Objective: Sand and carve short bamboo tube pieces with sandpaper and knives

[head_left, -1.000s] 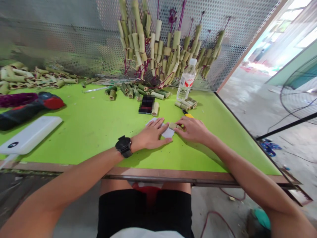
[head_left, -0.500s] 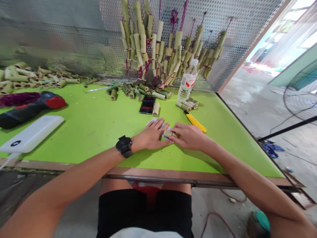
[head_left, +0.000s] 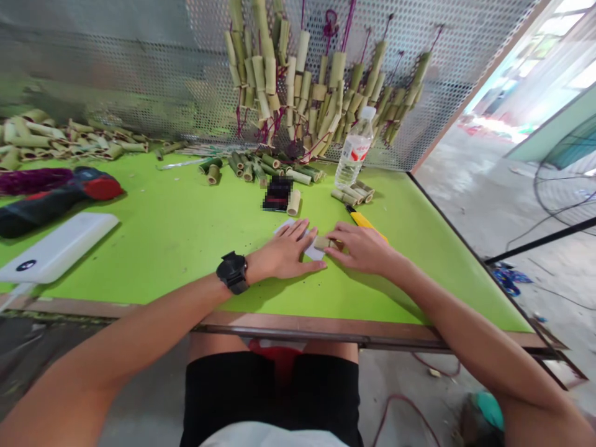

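— Where is the bamboo piece?
— On the white sheet, mid-tabletop. The right hand pinches it, fingers closed.
— And the left hand?
— Flat, fingers spread, pressing the sheet.

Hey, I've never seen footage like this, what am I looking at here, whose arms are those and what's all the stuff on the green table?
The picture comes from a camera worn on a person's head, looking down at their own two arms. No machine is involved.

The left hand, with a black watch on its wrist, lies flat on a small pale sheet on the green table. The right hand pinches a short bamboo piece resting on that sheet.

Around them lie a yellow utility knife partly behind the right hand, a water bottle, loose bamboo pieces, a white power bank and a red and black tool. Strung bamboo pieces hang on the perforated metal panel behind.
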`<action>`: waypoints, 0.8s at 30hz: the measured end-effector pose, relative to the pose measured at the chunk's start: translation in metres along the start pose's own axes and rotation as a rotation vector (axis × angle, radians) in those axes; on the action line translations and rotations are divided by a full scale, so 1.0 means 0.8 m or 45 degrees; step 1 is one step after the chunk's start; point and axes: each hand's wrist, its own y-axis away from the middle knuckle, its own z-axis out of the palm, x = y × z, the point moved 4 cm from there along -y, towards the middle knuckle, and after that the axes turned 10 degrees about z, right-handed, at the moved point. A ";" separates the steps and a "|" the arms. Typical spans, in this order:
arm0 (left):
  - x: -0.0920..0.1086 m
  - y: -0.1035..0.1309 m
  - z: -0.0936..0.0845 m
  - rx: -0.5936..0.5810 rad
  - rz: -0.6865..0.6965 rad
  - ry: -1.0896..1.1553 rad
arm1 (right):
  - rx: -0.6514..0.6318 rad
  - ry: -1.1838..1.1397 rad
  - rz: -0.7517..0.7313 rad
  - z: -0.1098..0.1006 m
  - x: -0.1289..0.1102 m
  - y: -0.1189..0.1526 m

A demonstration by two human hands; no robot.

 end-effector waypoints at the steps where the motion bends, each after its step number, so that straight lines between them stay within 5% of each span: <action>1: 0.000 0.000 0.000 0.001 -0.007 -0.002 | 0.002 0.025 0.071 -0.002 0.009 -0.004; 5: 0.000 0.001 0.000 0.006 -0.023 0.010 | 0.041 0.031 0.331 -0.010 0.042 -0.014; 10: 0.004 0.002 -0.001 0.132 0.040 0.019 | 0.194 -0.380 0.302 -0.008 0.054 -0.018; 16: 0.012 -0.002 -0.018 0.404 0.079 0.329 | -0.052 -1.013 0.244 0.021 0.047 -0.022; 24: 0.009 -0.006 -0.023 0.476 0.110 0.721 | -0.129 -1.056 0.235 0.023 0.026 -0.016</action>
